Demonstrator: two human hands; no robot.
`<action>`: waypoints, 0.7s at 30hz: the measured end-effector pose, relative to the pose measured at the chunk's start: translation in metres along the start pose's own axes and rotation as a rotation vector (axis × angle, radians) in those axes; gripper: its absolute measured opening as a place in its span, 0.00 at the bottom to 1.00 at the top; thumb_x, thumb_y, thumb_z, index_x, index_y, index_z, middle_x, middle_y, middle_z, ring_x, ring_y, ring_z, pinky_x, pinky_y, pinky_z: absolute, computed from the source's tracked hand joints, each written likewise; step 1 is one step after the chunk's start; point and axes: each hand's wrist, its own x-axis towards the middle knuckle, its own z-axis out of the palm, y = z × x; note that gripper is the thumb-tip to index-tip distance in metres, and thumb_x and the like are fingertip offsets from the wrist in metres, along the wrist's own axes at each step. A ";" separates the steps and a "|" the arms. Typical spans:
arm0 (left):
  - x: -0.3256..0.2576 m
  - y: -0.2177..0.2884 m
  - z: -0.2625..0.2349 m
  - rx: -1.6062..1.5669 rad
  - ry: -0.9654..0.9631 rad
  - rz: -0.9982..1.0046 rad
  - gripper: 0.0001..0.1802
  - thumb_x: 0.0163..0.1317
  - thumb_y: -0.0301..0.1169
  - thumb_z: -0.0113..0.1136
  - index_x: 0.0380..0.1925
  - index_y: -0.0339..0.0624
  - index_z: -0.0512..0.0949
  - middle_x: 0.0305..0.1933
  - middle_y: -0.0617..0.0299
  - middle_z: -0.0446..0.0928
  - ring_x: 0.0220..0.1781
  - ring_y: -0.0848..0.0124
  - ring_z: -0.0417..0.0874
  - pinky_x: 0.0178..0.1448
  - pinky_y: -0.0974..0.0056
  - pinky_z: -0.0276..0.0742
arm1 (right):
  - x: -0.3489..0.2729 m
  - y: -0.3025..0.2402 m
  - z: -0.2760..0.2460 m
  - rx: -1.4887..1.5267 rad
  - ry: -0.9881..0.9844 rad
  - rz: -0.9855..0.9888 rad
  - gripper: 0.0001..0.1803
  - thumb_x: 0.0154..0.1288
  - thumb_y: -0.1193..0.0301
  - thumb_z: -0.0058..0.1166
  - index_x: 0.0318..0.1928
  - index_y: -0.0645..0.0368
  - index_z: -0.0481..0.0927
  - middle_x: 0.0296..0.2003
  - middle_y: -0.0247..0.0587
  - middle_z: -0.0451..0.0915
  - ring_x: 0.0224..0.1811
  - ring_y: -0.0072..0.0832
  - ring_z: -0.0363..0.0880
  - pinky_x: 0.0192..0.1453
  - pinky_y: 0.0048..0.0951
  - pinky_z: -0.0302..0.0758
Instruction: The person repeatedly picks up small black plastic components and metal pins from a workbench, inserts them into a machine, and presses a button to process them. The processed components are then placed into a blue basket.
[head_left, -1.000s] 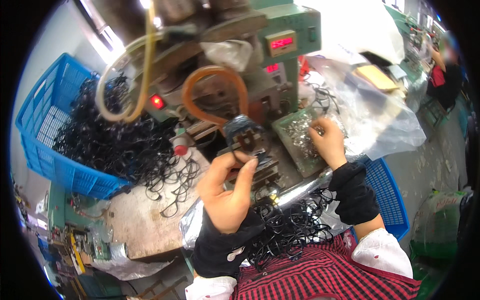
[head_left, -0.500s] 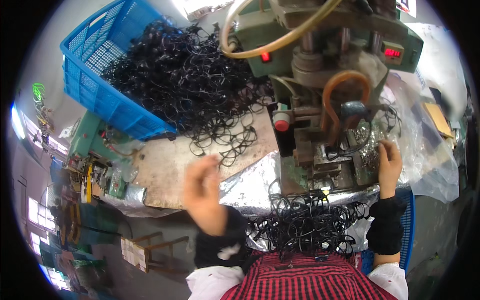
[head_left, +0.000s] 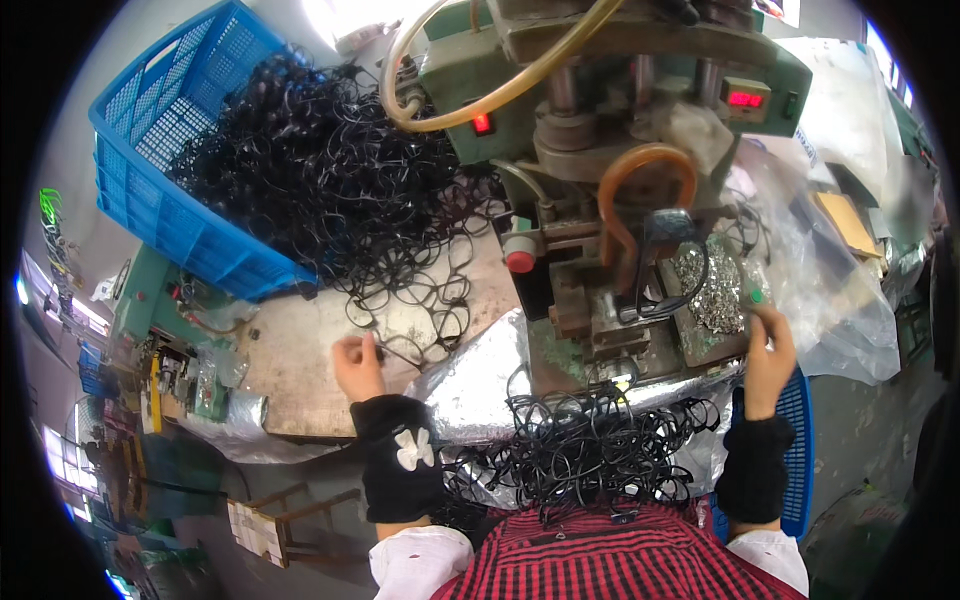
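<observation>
Seemingly light, springy and prone to tangling, the thin black frames (head_left: 400, 300) spill across the bench (head_left: 300, 375), where the left hand (head_left: 358, 365) pinches one rim while the right hand (head_left: 768, 350) closes over small metal parts (head_left: 710, 285).

I see a green press machine (head_left: 600, 120) at the top centre. Left of it sits a blue plastic crate (head_left: 160, 150). An orange hose loop (head_left: 645, 165) hangs on its front, and crumpled clear plastic bags (head_left: 840, 290) lie to its right.
</observation>
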 end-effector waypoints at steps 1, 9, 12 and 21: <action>0.000 0.013 -0.005 -0.088 -0.002 0.077 0.10 0.64 0.27 0.65 0.39 0.39 0.72 0.28 0.61 0.80 0.27 0.75 0.81 0.28 0.69 0.74 | -0.004 0.005 -0.011 -0.084 0.070 -0.039 0.08 0.67 0.79 0.55 0.45 0.65 0.81 0.41 0.36 0.82 0.44 0.22 0.78 0.53 0.23 0.73; -0.044 0.187 0.062 -0.504 -0.362 0.243 0.41 0.65 0.17 0.58 0.74 0.39 0.50 0.40 0.51 0.84 0.41 0.70 0.84 0.51 0.67 0.81 | 0.013 -0.103 0.011 0.206 -0.224 -0.078 0.08 0.63 0.81 0.56 0.42 0.64 0.84 0.37 0.39 0.84 0.41 0.27 0.81 0.48 0.25 0.74; -0.046 0.166 0.080 -0.473 -0.527 0.134 0.20 0.64 0.17 0.60 0.57 0.33 0.71 0.39 0.57 0.83 0.40 0.73 0.84 0.48 0.72 0.78 | 0.030 -0.132 0.050 0.293 -0.286 -0.207 0.09 0.61 0.81 0.58 0.42 0.65 0.83 0.38 0.42 0.84 0.41 0.30 0.82 0.48 0.28 0.76; -0.091 0.137 0.070 -0.632 -0.414 -0.186 0.06 0.69 0.22 0.56 0.41 0.41 0.69 0.36 0.58 0.81 0.34 0.68 0.85 0.35 0.70 0.80 | 0.006 -0.123 0.087 0.791 -0.367 0.246 0.23 0.62 0.80 0.60 0.57 0.66 0.73 0.38 0.38 0.83 0.44 0.21 0.81 0.52 0.22 0.75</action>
